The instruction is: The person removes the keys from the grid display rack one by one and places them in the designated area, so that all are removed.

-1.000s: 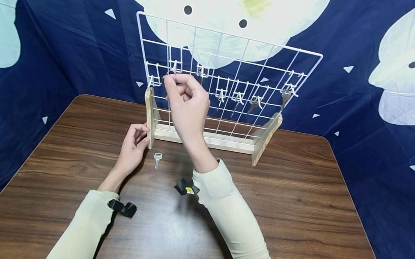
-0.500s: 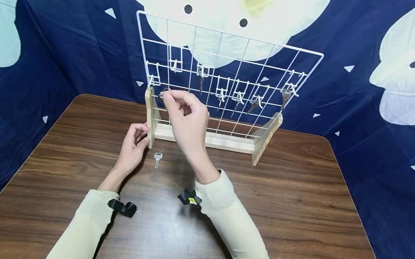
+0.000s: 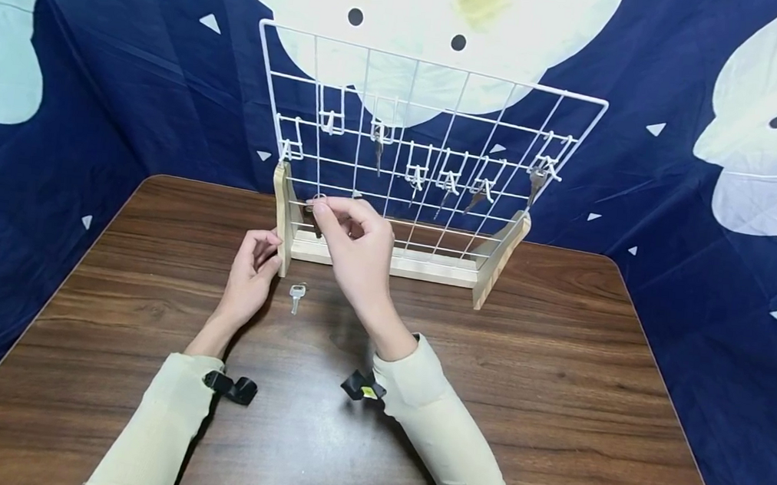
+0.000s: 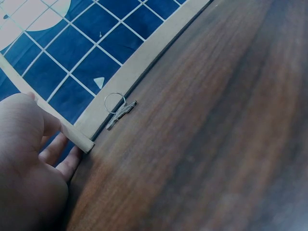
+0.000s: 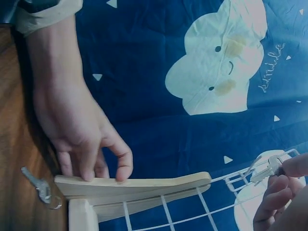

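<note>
My right hand (image 3: 360, 248) pinches a key (image 3: 317, 225) by its ring in front of the lower left of the white wire grid rack (image 3: 430, 115). In the right wrist view this key (image 5: 270, 169) sits between thumb and fingers. My left hand (image 3: 249, 278) grips the rack's left wooden side piece (image 3: 281, 218) near its foot; in the left wrist view the left hand (image 4: 29, 154) has fingers on both sides of the wood. Another key (image 3: 296, 298) with a ring lies on the table just in front of the rack, right of the left hand.
White hooks (image 3: 330, 122) hang on the grid, and several bear keys (image 3: 536, 182). The rack's right wooden side piece (image 3: 502, 260) stands on the brown wooden table (image 3: 554, 411). A blue cloth (image 3: 135, 43) with cloud faces hangs behind.
My right hand has moved down from the upper left hook, the key in its fingers. My left hand stays on the wooden side piece.
</note>
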`<state>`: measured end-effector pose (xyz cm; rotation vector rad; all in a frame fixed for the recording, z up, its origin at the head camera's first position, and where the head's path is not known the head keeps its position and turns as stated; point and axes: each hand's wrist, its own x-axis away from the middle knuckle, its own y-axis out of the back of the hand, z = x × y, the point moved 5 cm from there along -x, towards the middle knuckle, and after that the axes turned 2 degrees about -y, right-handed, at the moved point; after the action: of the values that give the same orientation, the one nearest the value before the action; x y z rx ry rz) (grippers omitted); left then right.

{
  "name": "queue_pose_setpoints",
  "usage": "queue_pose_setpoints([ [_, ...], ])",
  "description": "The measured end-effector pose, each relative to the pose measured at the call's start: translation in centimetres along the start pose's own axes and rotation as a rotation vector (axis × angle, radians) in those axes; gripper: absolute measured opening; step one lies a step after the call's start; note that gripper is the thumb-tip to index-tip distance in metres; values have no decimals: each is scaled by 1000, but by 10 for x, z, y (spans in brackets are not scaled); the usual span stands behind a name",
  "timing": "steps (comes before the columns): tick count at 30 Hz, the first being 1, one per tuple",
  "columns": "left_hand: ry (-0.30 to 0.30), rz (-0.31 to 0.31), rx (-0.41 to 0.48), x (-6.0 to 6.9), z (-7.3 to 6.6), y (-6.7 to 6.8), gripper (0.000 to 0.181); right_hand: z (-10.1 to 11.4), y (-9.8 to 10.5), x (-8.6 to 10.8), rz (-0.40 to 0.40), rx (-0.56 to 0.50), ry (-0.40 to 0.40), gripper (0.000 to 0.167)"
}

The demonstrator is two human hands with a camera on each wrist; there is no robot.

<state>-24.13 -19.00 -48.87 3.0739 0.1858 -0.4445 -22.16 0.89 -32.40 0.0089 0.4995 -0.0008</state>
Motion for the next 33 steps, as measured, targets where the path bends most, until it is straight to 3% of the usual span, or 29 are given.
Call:
queue_pose_setpoints([
  [11,0,-16,-6,2,1,2,26,-19,-3,11,54,-47,-83,12],
  [33,2,-5,0,-1,0,-2,25,-49,10,30,64,39,-156,13],
])
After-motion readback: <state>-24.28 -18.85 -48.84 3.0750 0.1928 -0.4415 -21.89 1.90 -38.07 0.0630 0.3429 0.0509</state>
